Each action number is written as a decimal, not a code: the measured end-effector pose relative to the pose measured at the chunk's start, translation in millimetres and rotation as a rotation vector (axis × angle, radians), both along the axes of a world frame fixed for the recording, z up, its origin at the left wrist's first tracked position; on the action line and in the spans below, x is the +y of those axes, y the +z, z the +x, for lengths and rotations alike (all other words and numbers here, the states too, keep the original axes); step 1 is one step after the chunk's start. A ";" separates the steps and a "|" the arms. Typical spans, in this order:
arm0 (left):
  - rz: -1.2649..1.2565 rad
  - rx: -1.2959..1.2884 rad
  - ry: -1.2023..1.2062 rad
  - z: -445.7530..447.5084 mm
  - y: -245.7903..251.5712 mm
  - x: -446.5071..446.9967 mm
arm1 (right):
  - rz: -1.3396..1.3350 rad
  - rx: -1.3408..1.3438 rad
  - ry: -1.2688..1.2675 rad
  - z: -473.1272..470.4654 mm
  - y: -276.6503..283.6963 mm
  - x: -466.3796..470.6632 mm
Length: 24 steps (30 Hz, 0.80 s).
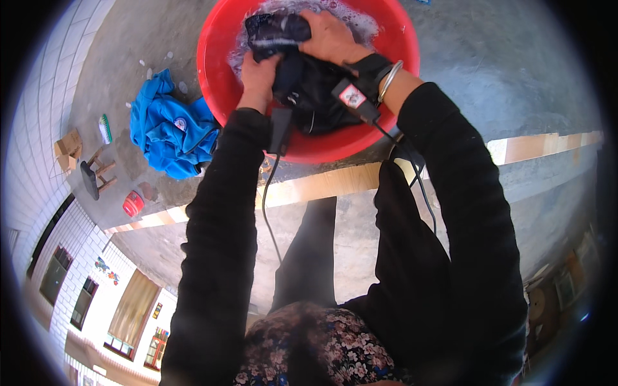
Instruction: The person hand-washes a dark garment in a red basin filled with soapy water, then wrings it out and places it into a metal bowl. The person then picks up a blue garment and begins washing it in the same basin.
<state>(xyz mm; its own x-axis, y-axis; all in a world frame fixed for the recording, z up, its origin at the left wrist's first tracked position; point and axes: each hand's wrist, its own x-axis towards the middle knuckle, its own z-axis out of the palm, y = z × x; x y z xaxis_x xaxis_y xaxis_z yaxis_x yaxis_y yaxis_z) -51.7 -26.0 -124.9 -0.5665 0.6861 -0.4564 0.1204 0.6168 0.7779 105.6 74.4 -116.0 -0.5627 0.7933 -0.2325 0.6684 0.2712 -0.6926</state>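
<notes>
A red plastic basin stands on the concrete floor, with sudsy water inside. Both my hands are in it on a wet black garment. My left hand grips a bunched fold at the near left of the cloth. Higher up, my right hand clasps the same cloth from the right. A silver bangle and a black strap circle my right wrist. Cabled black devices hang at both wrists. Parts of the garment are hidden under my hands.
A crumpled blue garment lies on the floor left of the basin. Further left are a scrub brush, a small stool, a cardboard box and a small red container. A tiled step edge runs before me.
</notes>
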 end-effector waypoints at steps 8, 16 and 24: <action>0.014 -0.416 -0.289 -19.8 86.4 -22.7 | 0.295 0.198 0.187 52.2 70.5 -28.5; 0.105 -0.229 -0.052 -7.3 30.5 -0.8 | 0.032 -0.107 -0.097 58.4 28.0 -10.2; -0.154 -0.287 -0.140 -12.5 17.8 38.6 | -0.156 -0.155 -0.331 10.1 -9.4 16.0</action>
